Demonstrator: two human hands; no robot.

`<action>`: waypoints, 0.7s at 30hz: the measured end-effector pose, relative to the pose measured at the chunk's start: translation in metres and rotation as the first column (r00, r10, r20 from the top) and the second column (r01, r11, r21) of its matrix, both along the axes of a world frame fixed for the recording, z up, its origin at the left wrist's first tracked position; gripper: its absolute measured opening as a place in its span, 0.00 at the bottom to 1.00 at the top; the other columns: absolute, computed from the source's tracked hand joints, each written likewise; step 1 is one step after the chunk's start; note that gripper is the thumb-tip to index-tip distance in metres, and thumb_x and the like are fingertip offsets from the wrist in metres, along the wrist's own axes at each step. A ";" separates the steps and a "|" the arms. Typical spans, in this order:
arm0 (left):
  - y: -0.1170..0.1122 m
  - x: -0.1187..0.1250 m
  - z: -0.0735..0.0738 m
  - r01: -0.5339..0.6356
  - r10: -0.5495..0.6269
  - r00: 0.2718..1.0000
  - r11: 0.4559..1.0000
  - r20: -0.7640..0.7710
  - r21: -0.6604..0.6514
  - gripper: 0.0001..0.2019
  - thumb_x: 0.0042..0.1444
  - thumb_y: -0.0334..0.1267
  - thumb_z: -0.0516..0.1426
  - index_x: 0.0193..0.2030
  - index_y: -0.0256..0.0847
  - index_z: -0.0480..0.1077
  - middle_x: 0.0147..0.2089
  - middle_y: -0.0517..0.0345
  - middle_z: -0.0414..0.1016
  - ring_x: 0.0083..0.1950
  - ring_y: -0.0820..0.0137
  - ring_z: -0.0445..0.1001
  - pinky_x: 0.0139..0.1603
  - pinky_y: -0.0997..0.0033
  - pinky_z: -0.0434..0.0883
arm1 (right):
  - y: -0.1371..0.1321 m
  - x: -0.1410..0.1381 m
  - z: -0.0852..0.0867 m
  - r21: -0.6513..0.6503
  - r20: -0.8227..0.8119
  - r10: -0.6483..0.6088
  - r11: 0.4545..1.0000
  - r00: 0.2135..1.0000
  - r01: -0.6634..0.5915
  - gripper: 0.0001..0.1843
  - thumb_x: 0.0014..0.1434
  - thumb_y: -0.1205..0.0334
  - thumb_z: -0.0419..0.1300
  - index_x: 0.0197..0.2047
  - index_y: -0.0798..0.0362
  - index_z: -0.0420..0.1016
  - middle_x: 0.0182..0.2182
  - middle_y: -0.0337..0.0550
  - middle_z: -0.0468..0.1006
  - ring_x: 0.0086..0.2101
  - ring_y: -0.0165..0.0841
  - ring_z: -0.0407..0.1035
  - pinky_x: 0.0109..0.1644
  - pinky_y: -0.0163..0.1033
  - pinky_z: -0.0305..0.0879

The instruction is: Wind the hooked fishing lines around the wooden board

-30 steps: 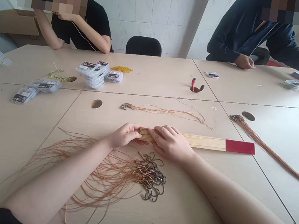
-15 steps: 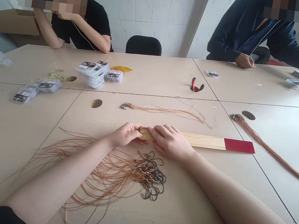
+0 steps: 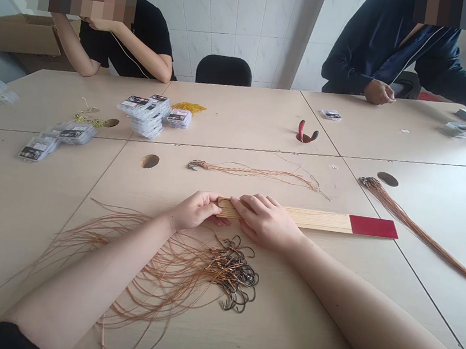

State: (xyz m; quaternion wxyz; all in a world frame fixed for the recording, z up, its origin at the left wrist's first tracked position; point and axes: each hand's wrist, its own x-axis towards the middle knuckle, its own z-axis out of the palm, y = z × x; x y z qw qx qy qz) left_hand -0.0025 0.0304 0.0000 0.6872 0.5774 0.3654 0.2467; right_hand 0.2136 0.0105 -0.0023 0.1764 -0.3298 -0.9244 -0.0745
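Observation:
A flat wooden strip [image 3: 322, 220] with a dark red end lies crosswise before me. My left hand [image 3: 198, 211] is closed on its left end, thumb on top and fingers partly underneath. A dark fishing hook [image 3: 222, 203] shows at that end, between my two hands. My right hand [image 3: 267, 221] rests over the strip just to the right, fingers bent and pressing on it. Thin line seems to run along the wood. Nearer to me, below the hands, a pile of fishing hooks [image 3: 236, 276] lies with orange-brown lines [image 3: 148, 284] fanning left under my left forearm.
Beyond the strip lies a small bundle of hooked lines [image 3: 255, 172]; a thicker bundle [image 3: 408, 222] is at the right. Red-handled pliers [image 3: 302, 131] stand in a table hole. Clear boxes [image 3: 148, 113] are stacked at the left. Two people sit across the table [image 3: 242, 112].
My hands and the wooden strip stay in place. Across the table at the right, the co-worker's outstretched hand has shifted slightly up and away from the boxes.

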 end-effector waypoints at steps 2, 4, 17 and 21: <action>0.000 0.000 0.000 -0.002 0.002 1.000 1.000 0.003 0.006 0.12 0.53 0.37 0.54 0.44 0.34 0.68 0.40 0.49 0.75 0.39 0.67 0.75 0.37 0.72 0.70 | 0.000 0.000 0.000 0.000 0.003 -0.004 1.000 1.000 0.004 0.23 0.61 0.63 0.45 0.59 0.58 0.56 0.44 0.50 0.68 0.41 0.37 0.61 0.44 0.43 0.61; 0.000 0.000 0.000 -0.002 0.002 1.000 1.000 0.001 0.008 0.12 0.54 0.37 0.54 0.44 0.34 0.68 0.40 0.49 0.75 0.39 0.67 0.75 0.37 0.73 0.70 | 0.000 0.000 0.000 -0.002 0.005 -0.007 1.000 1.000 0.007 0.23 0.61 0.62 0.45 0.59 0.58 0.56 0.45 0.50 0.68 0.42 0.37 0.61 0.44 0.43 0.61; -0.001 0.001 0.003 -0.054 0.054 0.998 0.998 0.015 0.022 0.19 0.52 0.33 0.54 0.53 0.38 0.63 0.36 0.55 0.74 0.33 0.72 0.73 0.36 0.71 0.70 | 0.000 -0.001 0.000 -0.005 -0.009 -0.010 1.000 1.000 0.010 0.24 0.61 0.58 0.47 0.59 0.57 0.57 0.42 0.51 0.68 0.41 0.37 0.61 0.43 0.43 0.61; -0.001 0.002 0.004 -0.063 0.063 0.998 0.998 0.005 -0.004 0.20 0.51 0.33 0.54 0.53 0.37 0.63 0.36 0.54 0.74 0.32 0.72 0.72 0.36 0.71 0.70 | -0.001 -0.002 0.001 -0.011 -0.005 -0.014 1.000 1.000 0.014 0.24 0.61 0.59 0.47 0.59 0.57 0.56 0.42 0.51 0.68 0.40 0.37 0.61 0.43 0.43 0.61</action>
